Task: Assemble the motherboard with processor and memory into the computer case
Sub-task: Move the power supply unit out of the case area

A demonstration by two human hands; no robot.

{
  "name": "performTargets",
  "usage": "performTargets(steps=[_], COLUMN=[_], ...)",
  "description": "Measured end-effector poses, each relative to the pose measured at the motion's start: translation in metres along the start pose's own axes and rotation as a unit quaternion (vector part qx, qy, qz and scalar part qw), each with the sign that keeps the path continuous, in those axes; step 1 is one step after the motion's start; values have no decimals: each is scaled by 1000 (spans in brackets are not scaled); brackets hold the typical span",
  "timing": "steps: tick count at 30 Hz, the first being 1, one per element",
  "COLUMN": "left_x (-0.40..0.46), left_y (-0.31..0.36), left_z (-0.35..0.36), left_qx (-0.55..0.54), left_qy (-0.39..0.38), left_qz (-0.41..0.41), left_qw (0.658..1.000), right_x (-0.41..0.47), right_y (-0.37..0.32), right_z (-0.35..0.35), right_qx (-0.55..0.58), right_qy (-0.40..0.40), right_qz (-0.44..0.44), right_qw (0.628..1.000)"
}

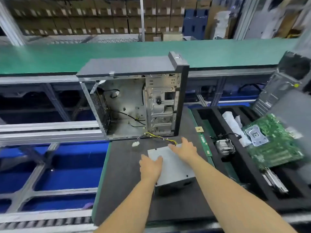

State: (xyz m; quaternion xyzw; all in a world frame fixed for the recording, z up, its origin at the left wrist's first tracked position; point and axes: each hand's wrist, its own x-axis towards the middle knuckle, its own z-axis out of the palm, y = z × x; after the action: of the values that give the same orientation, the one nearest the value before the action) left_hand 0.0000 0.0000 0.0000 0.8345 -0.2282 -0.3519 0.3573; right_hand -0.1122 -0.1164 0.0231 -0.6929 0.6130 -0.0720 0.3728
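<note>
An open black computer case (pixel 133 100) stands upright on a dark pallet (pixel 121 174), its bare metal inside facing me. In front of it lies a grey power supply box (pixel 175 167) with a yellow and black cable bundle (pixel 156 137) running toward the case. My left hand (pixel 150 165) rests flat on the box's near left corner. My right hand (pixel 185 148) lies with straight fingers on its far right corner. A green motherboard (pixel 276 145) with a metal processor socket leans in the black foam tray (pixel 218 165) at the right.
The foam tray also holds a cooler with fan (pixel 224 147), white wrapped parts (pixel 233 125) and a green memory stick (pixel 204 142). A second dark case (pixel 286 81) stands at the far right. A green conveyor belt (pixel 84 54) runs behind; roller rails and blue bins lie left.
</note>
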Motion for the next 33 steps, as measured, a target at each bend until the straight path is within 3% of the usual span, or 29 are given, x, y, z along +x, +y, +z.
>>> performTargets(steps=[4,10,16,19,25,33], left_x=[-1,-3,-13,-21,-67,-82], left_y=[-10,-15,-8,7,59,33], left_z=[0,7,15,24,61,70], left_qx=[-94,-224,-316,-337,-182,-199], left_qy=[-41,-42,-13,21,166,150], left_qz=[-28,-65,-46,-15,4,31], left_qw=[994,972,947,941,969,968], right_x=[9,16,28,35,35,39], right_y=[9,21,22,25,5,-19], right_z=[-1,-5,-31,-61,-74,-59], right_qx=[84,224,270,226,70,-59], right_qy=[-91,-150,-126,-122,-153,-182], right_qz=[34,48,-47,-81,-106,-75], right_qw=[992,962,953,963,980,979])
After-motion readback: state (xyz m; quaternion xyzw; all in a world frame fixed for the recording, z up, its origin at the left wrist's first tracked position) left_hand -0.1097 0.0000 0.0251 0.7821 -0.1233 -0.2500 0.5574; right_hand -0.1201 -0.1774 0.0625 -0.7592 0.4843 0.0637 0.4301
